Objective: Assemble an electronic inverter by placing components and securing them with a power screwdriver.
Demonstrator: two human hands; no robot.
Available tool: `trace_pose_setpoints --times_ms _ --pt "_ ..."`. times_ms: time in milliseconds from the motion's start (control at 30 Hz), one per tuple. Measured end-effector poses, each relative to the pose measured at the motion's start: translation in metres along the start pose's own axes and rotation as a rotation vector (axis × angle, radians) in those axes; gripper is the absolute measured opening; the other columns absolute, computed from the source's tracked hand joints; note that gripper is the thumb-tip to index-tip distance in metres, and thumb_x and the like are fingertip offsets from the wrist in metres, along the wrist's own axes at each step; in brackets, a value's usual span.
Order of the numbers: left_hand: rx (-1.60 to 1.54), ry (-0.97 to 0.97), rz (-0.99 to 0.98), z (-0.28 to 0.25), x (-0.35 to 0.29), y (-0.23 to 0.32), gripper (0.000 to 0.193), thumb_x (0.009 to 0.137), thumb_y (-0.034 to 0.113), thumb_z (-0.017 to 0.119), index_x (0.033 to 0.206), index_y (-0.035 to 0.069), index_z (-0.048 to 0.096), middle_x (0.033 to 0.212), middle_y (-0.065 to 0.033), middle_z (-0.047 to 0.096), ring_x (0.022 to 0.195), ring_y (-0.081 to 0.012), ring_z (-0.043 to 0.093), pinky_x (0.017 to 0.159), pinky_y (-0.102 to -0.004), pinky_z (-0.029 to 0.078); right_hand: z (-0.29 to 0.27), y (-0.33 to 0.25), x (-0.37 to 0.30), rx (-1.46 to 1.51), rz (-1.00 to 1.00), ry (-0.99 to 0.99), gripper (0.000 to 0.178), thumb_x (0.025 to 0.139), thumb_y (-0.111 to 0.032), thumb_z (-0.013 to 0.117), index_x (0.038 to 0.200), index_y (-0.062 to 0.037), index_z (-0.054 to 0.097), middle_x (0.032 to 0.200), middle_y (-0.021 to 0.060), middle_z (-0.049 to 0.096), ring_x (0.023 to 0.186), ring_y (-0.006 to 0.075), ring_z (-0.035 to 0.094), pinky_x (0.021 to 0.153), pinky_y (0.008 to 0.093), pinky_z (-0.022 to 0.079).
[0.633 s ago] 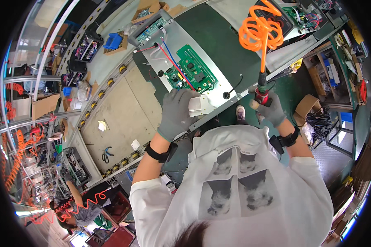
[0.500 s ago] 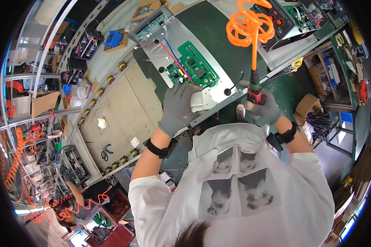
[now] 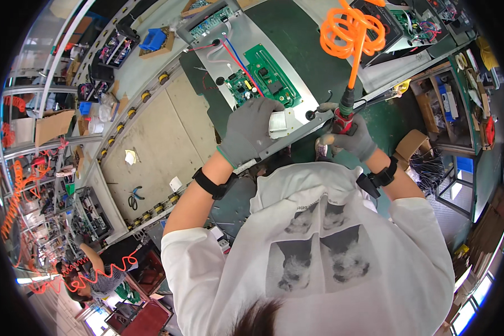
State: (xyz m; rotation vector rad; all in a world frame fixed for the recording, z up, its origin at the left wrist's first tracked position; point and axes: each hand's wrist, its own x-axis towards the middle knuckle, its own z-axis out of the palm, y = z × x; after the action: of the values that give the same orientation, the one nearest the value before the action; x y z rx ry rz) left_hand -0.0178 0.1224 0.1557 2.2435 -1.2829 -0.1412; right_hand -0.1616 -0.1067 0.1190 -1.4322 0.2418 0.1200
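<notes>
My left hand (image 3: pixel 251 130), in a grey glove, is curled at the near end of a metal panel (image 3: pixel 285 67). Its fingers close against a silvery-white rectangular block (image 3: pixel 277 121); the fingertips are partly hidden. On the panel lies a green circuit board (image 3: pixel 271 78), just beyond the hand, with red and blue wires (image 3: pixel 242 66) running across it. My right hand (image 3: pixel 355 140), also gloved, is wrapped round a red-and-black power screwdriver (image 3: pixel 344 120), off the panel's near right corner. An orange coiled hose (image 3: pixel 353 36) rises from the tool.
A roller conveyor (image 3: pixel 131 113) runs along the left, with pliers (image 3: pixel 133 199) lying beside its near rollers. Farther off are a blue bin (image 3: pixel 153 39) and a black control box (image 3: pixel 378 22). Shelving (image 3: pixel 451 106) and a cardboard box (image 3: pixel 411 145) stand right. Another person (image 3: pixel 98 277) works at lower left.
My left hand and the white block have shifted slightly away and to the right across the panel. My right hand and the screwdriver have moved a little left. The whole view has shifted slightly.
</notes>
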Motion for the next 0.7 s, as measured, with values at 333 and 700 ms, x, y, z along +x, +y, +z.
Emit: trace_pose_setpoints --times_ms 333,700 --pt "-0.147 -0.096 0.05 -0.009 0.001 -0.008 0.048 0.059 0.018 0.077 0.102 0.007 0.058 0.098 -0.0101 0.062 0.092 -0.03 0.06 0.079 -0.0377 0.048 0.006 0.013 0.003 0.151 -0.122 -0.017 0.073 0.065 0.005 0.078 0.13 -0.0075 0.046 0.113 0.0033 0.058 0.088 0.0081 0.056 0.072 0.0218 0.048" --pt "-0.127 -0.17 0.016 -0.01 0.006 0.001 0.055 0.059 0.03 0.082 0.105 0.008 0.062 0.096 -0.0098 0.064 0.09 -0.0286 0.06 0.078 -0.0371 0.048 0.0 0.022 0.004 0.205 0.048 -0.111 0.076 0.067 0.003 0.078 0.132 -0.0076 0.041 0.112 0.0029 0.057 0.1 0.0121 0.055 0.087 0.0267 0.046"
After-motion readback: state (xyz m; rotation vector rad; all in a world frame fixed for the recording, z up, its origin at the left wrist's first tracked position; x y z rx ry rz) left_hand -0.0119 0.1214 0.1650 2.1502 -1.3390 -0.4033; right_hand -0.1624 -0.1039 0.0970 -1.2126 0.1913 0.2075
